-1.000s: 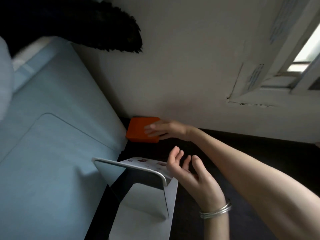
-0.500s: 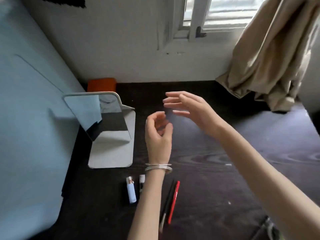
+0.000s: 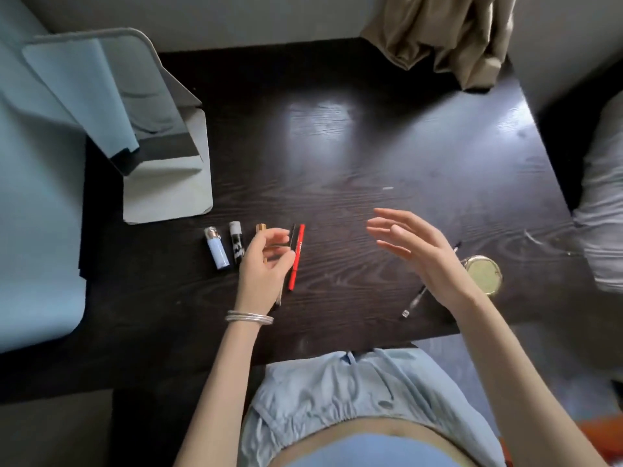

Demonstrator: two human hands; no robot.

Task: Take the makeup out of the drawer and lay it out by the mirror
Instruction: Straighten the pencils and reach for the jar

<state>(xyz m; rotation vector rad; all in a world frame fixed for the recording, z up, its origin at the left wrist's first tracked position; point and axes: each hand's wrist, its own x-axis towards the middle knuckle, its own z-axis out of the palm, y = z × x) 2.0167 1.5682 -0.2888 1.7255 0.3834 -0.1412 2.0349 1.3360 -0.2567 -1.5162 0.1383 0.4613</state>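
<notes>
A white standing mirror [image 3: 111,106] sits at the back left of the dark wooden table [image 3: 354,156]. In front of it lie a pale blue tube [image 3: 217,249], a black-and-white tube [image 3: 236,242], a gold-capped stick [image 3: 261,228], a thin black pencil [image 3: 292,232] and a red pencil [image 3: 296,257] in a row. My left hand [image 3: 264,267] hovers over the gold stick and black pencil, fingers loosely curled, nothing clearly gripped. My right hand [image 3: 413,251] is open above the table to the right. No drawer is visible.
A round gold compact [image 3: 482,273] and a dark pen [image 3: 414,301] lie near the table's right front, partly behind my right wrist. A beige curtain [image 3: 448,35] hangs onto the back edge. A pale blue mattress [image 3: 37,230] borders the left, a grey pillow [image 3: 603,210] the right.
The view has tipped down from the wall and window to the table front. Both hands have dropped from near the mirror to above the row of makeup.
</notes>
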